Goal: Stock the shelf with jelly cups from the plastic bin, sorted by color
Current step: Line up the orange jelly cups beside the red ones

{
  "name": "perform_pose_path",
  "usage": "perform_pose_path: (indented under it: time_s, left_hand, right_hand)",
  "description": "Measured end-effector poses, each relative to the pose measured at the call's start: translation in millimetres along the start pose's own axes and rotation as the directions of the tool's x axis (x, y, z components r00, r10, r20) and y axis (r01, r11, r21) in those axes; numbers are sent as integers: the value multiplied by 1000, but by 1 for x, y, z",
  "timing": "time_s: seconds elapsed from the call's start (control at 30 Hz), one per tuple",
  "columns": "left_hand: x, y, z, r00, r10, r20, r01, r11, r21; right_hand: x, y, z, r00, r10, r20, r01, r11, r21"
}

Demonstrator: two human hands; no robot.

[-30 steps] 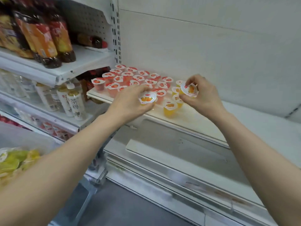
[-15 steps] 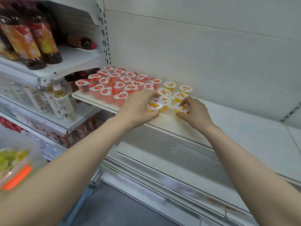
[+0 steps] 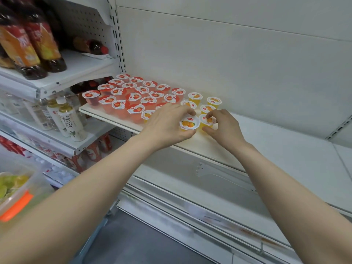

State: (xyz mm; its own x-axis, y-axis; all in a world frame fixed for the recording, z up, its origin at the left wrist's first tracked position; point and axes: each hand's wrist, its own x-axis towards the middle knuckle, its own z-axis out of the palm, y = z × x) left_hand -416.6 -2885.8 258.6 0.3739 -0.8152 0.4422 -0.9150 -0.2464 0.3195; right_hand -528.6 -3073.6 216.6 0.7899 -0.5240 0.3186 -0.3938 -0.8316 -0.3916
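Note:
Several red jelly cups (image 3: 133, 97) stand in rows on the left part of the white shelf (image 3: 285, 149). To their right stand several orange jelly cups (image 3: 214, 101). My left hand (image 3: 167, 124) grips an orange jelly cup (image 3: 189, 123) by its sides, low over the shelf's front. My right hand (image 3: 222, 126) pinches another orange jelly cup (image 3: 206, 121) that stands on the shelf just right of it. The plastic bin (image 3: 17, 195) with green and yellow cups sits at the lower left edge.
Dark drink bottles (image 3: 32, 44) fill the upper left shelf, and pale bottles (image 3: 66, 119) stand on the shelf below it. The white shelf stretches on to the right of the orange cups. A lower shelf edge with price strips (image 3: 228, 221) runs beneath my arms.
My right hand came down from above the cups and set its orange cup on the shelf. My left hand carried its orange cup rightward and lower, beside that cup.

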Motion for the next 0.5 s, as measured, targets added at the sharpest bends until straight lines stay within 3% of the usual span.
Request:
perform_pose_path:
  time_s: [0.2,0.5]
  left_hand:
    - [11,11,27,996,9,90,-20,992,126]
    - [15,17,52,996,-16,90,-2,981,193]
  right_hand:
    - [-5,13,-23,986,-163,39,167,972,-168]
    - [-8,22,-32,983,-176,55,184,956,-230]
